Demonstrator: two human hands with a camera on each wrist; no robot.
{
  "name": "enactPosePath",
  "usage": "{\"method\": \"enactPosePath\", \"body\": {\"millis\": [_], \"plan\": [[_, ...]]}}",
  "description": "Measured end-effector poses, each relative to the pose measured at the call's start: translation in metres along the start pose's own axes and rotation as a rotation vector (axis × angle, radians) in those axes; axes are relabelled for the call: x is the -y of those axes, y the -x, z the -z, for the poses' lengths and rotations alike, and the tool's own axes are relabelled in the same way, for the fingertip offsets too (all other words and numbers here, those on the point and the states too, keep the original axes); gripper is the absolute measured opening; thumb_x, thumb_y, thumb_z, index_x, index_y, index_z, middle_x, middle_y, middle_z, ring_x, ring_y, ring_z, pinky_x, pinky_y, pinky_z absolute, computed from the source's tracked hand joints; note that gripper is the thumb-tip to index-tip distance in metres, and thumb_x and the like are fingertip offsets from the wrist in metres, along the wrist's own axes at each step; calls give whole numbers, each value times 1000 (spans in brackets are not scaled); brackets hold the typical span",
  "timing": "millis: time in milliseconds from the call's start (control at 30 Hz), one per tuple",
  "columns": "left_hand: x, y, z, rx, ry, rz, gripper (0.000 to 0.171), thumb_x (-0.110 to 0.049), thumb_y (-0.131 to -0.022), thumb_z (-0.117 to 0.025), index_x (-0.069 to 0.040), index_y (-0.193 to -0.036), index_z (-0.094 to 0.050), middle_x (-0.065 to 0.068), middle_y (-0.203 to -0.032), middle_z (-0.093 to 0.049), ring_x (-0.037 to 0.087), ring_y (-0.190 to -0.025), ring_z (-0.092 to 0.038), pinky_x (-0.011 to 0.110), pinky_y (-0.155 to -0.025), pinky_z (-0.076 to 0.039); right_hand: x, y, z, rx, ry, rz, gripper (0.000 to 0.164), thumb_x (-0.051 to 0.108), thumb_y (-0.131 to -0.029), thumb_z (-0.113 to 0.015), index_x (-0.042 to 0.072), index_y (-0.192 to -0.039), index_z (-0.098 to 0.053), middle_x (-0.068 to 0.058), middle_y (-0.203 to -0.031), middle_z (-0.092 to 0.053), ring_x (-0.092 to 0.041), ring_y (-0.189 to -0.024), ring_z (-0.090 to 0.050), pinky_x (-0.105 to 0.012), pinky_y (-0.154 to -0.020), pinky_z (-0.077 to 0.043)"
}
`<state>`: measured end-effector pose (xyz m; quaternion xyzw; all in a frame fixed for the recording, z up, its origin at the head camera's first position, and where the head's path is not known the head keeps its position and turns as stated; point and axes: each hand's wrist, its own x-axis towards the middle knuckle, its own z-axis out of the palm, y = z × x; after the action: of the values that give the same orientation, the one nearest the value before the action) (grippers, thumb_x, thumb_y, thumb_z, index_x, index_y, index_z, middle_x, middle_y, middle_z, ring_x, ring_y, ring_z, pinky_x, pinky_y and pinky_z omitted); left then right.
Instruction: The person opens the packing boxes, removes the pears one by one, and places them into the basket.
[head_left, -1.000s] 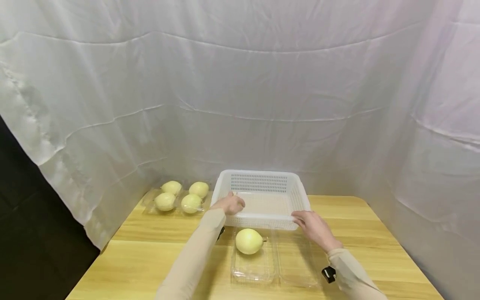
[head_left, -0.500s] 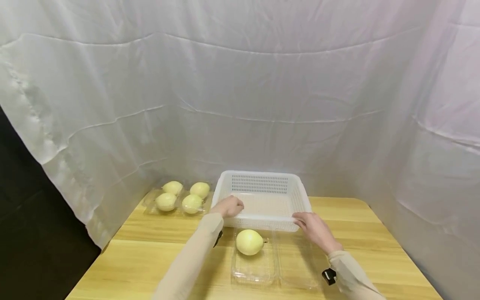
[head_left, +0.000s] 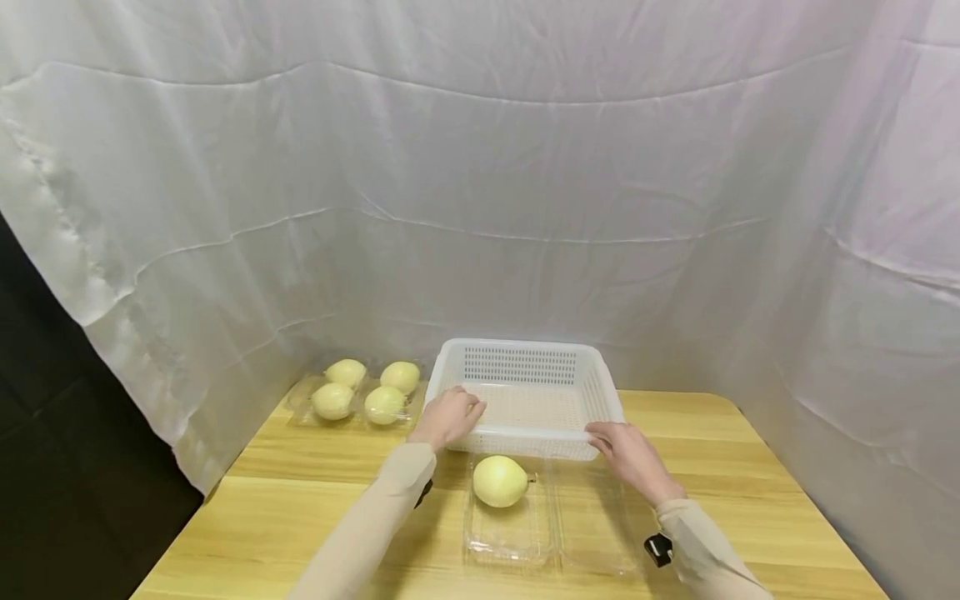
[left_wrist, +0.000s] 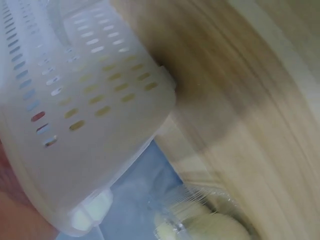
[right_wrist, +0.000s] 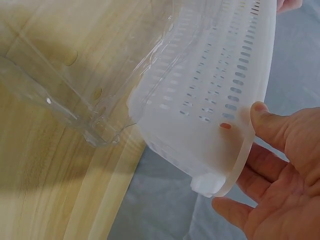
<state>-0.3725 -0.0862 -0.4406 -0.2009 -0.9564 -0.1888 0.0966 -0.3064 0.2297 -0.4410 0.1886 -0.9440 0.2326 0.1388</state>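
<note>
A white slotted plastic basket (head_left: 525,442) stands mid-table, no contents showing. My right hand (head_left: 633,457) grips its near right rim, thumb on the outer wall and fingers behind the rim in the right wrist view. At the near left corner is my left hand (head_left: 450,414), fingers loosely bent over the rim; in the left wrist view it shows behind the basket wall (left_wrist: 90,155), no thumb on the outside. In front of the basket lies an opened clear plastic clamshell box (head_left: 510,537), with one pale yellow pear (head_left: 500,482) in its left half.
At the back left, several more pears (head_left: 332,402) sit in clear plastic packaging (head_left: 300,417). The wooden table (head_left: 247,533) ends at the back against a hanging grey-white cloth (head_left: 525,208).
My left hand has drawn slightly left and towards me, over the basket's near left corner, its fingers loosening. My right hand, the basket and the pears keep their places.
</note>
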Motion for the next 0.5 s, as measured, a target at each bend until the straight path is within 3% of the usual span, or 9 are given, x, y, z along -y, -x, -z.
{"method": "enactPosePath", "body": {"millis": [300,500], "plan": [[6,6,-3,-79,39,-27,30,-26,-99,-53,-7,-104,-75,11,-112,-70,28,-107,-64,44,-96,-51,4,1,0,-19,9,13,18,7,-91,-65,2,-107,-72,-15,-102,-74,-24,-83,-70,-44,-75,-57],[7,8,-4,-153,36,-56,27,-23,-98,-55,-6,-98,-76,9,-105,-72,26,-102,-65,41,-92,-52,4,2,0,-37,28,26,18,7,-91,-66,3,-107,-72,-14,-103,-74,-28,-86,-70,-46,-77,-57]]}}
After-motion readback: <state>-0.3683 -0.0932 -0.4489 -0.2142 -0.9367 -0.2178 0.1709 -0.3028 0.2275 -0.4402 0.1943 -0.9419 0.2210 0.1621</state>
